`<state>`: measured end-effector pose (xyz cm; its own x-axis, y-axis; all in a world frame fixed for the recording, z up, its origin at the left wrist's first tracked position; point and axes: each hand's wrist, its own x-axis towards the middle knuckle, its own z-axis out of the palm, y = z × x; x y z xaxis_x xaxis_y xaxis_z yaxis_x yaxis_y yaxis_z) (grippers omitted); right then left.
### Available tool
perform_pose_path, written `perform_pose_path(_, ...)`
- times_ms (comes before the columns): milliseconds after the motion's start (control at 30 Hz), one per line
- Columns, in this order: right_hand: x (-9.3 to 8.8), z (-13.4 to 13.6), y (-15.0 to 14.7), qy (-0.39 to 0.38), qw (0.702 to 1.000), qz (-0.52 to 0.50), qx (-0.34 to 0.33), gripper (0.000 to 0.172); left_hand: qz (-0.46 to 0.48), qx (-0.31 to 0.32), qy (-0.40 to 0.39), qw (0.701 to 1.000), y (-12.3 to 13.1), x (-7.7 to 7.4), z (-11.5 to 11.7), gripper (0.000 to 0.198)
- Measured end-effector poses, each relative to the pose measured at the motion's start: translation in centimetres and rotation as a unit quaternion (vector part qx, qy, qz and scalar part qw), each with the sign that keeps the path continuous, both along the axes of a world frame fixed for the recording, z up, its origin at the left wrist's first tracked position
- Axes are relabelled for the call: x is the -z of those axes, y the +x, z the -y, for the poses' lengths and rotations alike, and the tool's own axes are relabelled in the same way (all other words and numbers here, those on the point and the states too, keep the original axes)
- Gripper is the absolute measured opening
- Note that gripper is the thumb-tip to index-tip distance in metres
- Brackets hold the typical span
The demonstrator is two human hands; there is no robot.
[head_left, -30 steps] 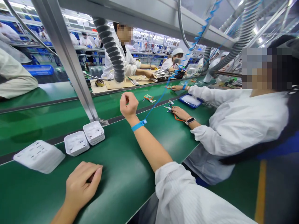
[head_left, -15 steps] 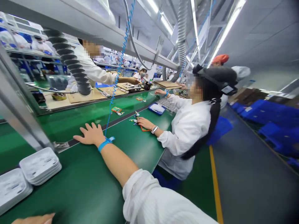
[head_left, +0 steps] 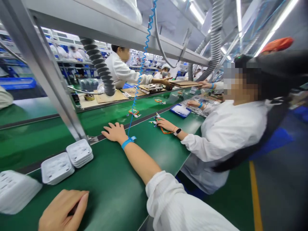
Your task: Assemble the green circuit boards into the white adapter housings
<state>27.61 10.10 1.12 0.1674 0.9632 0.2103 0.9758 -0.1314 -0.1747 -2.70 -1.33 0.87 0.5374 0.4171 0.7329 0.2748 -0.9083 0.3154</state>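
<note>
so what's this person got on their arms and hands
Both hands are bare, without gloves. Behind the right hand sits a blue wrist strap, with a coiled blue cable running up from it. That arm's white sleeve ends near the elbow. The left hand shows no strap, and its sleeve is out of view.

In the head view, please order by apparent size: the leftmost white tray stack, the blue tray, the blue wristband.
1. leftmost white tray stack, though nearest the camera and cut off.
2. blue tray, farther away.
3. blue wristband.
</note>
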Motion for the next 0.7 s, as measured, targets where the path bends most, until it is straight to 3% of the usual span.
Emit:
perform_pose_path(133, 0.5, -0.3, -0.4, 0.031, 0.999, -0.004, 0.023, 0.056, -0.013, 0.036, 0.02, 0.999, 0.1, -0.1, 0.1, 0.01)
perform_pose_path(367, -0.4, -1.2, 2.0, 0.122, 0.973, -0.015, 0.194, 0.034, -0.023, 0.04, 0.028, 0.999, 0.3, -0.6, 0.4, 0.011)
perform_pose_path(533, 0.3, -2.5, 5.0, 0.126, 0.95, -0.048, 0.282, 0.035, -0.026, 0.025, 0.01, 0.999, 0.3, -0.5, 0.3, 0.013)
perform_pose_path(700, 0.9, -3.4, 6.9, 0.126, 0.939, -0.072, 0.311, 0.035, -0.025, -0.001, -0.041, 0.999, 0.5, -0.7, 0.6, 0.016)
